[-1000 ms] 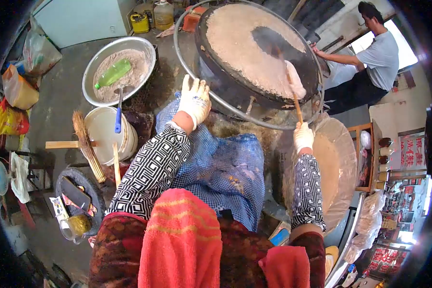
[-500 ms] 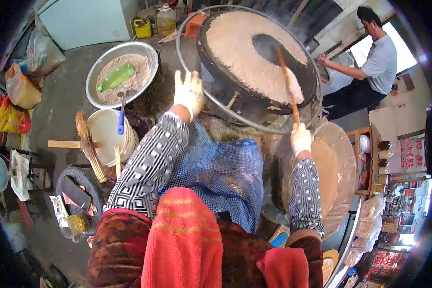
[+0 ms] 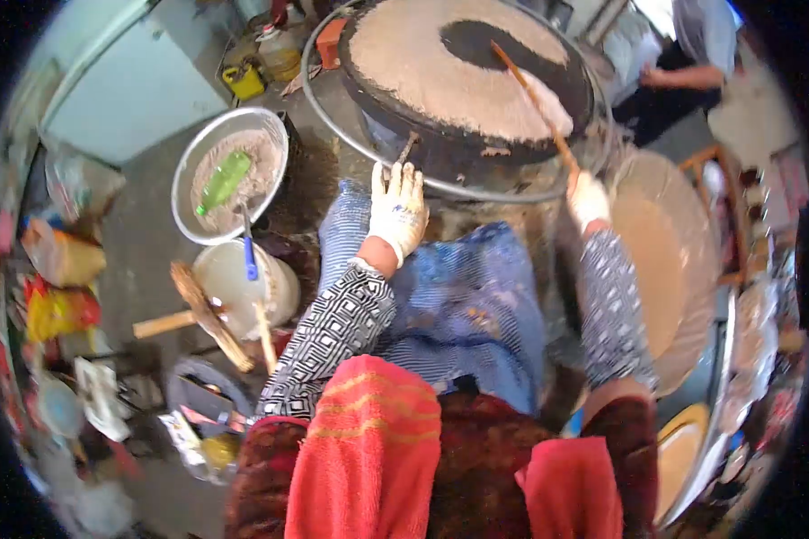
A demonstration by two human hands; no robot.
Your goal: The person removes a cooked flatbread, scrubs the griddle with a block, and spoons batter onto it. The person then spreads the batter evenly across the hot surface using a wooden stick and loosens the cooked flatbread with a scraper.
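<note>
A white glove covers my left hand (image 3: 399, 214), its fingers spread beside the metal ring (image 3: 351, 135) around a round black griddle (image 3: 377, 101). Whether it touches the ring is not clear. My right hand (image 3: 588, 199), also gloved, is closed on a long wooden stick (image 3: 535, 106) that reaches over the griddle. Pale brown batter (image 3: 413, 63) coats much of the griddle, with a dark bare patch near the middle. A whitish lump (image 3: 548, 108) lies against the stick at the right side of the griddle.
At the left stand a metal basin (image 3: 189, 171) with a green bottle (image 3: 224, 181), and a white bucket (image 3: 283, 292) with a brush (image 3: 208, 314) across it. A plastic-lined tub (image 3: 652, 260) is at the right. Another person (image 3: 706, 40) is at the upper right.
The view has shifted and tilted. My right hand and the stick have swung round, the stick now slanting more toward the upper left. My left hand remains spread near the ring.
</note>
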